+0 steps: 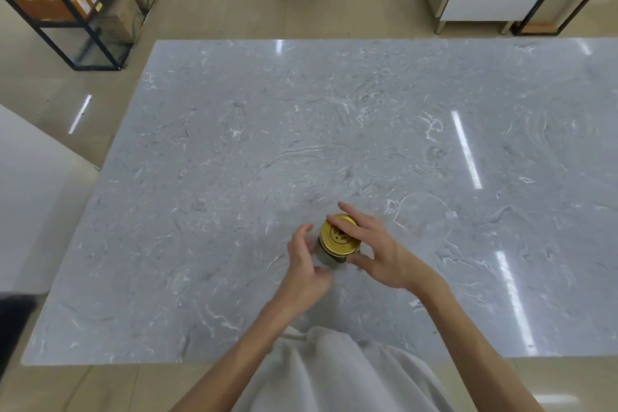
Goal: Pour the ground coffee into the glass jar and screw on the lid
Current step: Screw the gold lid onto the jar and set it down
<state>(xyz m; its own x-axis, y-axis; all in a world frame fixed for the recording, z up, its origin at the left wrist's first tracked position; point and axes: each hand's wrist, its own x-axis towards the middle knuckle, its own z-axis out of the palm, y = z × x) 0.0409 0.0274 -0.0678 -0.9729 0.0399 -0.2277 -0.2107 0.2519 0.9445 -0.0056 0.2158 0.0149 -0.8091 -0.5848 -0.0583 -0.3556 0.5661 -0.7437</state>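
Head view, marble table. Glass jar upright between both hands, dark contents low inside (blurred). Gold lid seated on jar mouth. Right hand spread over lid, fingers on its rim. Left hand curled against jar wall. Clear plastic container just beyond right hand.
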